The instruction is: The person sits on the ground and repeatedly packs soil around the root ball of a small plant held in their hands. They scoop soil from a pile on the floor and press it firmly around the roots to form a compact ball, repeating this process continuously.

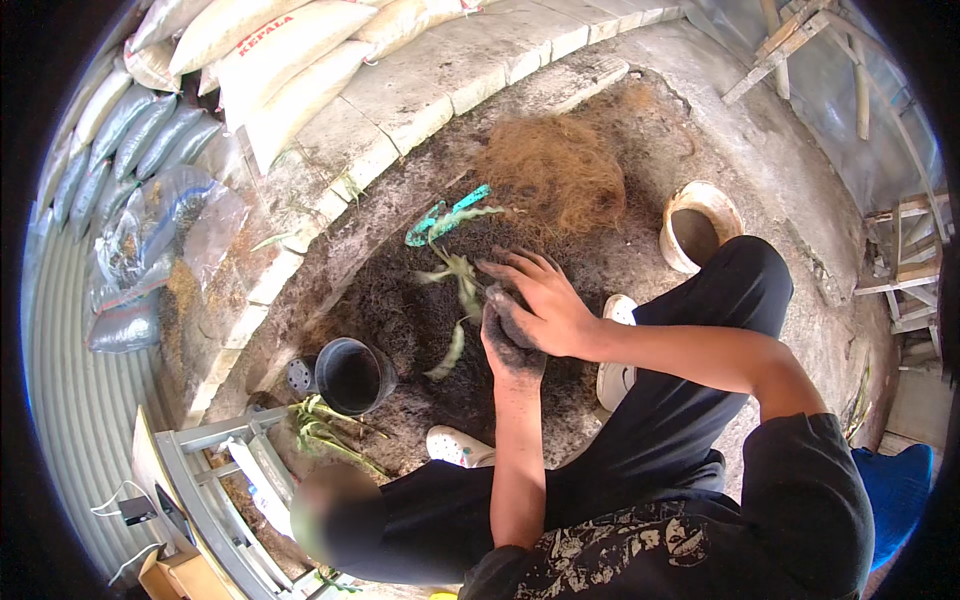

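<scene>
My left hand (514, 337), blackened with soil, cups a dark clump at the base of a pale green leafy plant (463, 277). Over the clump lies my right hand (544, 300), its fingers bent around it and also dirty. The clump is mostly hidden between both palms, and the leaves stick out to the left. Below them is a heap of dark soil (390, 300). A turquoise hand trowel (448, 215) rests on the soil beyond the plant. Brown coconut fibre (559, 172) is piled above my hands.
A black plastic pot (354, 376) stands left, beside a smaller pot (301, 374) and cut green plants (330, 431). A dirty white bucket (699, 226) stands by my right knee. Stacked sacks (300, 67) lie upper left beyond a concrete kerb (420, 120). A metal frame (217, 480) is lower left.
</scene>
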`<state>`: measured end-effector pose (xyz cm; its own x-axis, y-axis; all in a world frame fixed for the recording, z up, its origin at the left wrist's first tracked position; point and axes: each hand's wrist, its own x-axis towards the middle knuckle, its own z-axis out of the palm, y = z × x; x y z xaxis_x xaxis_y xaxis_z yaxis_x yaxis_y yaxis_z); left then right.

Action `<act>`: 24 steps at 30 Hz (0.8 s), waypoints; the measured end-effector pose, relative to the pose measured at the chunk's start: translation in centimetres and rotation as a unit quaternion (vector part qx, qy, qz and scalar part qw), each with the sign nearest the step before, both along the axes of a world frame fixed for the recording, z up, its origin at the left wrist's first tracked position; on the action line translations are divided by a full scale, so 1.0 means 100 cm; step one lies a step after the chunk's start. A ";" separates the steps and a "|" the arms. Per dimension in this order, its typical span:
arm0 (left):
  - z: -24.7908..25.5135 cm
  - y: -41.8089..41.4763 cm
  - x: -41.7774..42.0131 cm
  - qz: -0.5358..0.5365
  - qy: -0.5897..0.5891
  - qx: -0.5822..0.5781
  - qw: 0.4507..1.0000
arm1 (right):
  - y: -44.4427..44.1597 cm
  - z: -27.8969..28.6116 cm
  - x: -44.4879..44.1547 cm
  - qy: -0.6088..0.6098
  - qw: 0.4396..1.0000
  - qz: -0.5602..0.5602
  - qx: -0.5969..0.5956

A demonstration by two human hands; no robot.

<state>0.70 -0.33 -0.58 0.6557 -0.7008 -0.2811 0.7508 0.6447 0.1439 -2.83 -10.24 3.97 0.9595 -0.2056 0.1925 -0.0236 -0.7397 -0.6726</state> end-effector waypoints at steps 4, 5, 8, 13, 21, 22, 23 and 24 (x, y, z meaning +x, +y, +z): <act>-0.003 -0.001 0.000 0.030 0.024 0.021 0.999 | -0.004 -0.003 -0.001 0.037 0.996 -0.042 0.063; -0.004 -0.001 0.002 0.032 -0.005 0.022 0.999 | -0.009 -0.027 0.003 -0.016 0.987 -0.034 0.154; 0.007 -0.002 0.005 0.056 -0.062 0.027 0.996 | 0.001 -0.019 0.006 -0.041 0.811 -0.098 0.575; 0.015 -0.003 0.013 0.022 -0.111 0.194 0.975 | -0.012 0.008 0.007 0.096 0.645 -0.113 0.750; 0.008 0.010 0.008 0.013 -0.066 0.066 0.996 | -0.014 0.047 0.003 -0.122 0.988 0.047 0.080; 0.010 0.009 0.006 0.001 -0.044 0.043 0.998 | -0.015 0.046 0.001 -0.154 0.987 0.048 0.020; 0.011 0.007 0.003 -0.011 -0.021 0.021 0.999 | -0.015 0.043 -0.001 -0.185 0.981 0.050 -0.039; 0.012 0.000 -0.002 -0.031 -0.044 -0.051 0.997 | -0.010 0.023 -0.001 -0.147 0.987 0.040 -0.041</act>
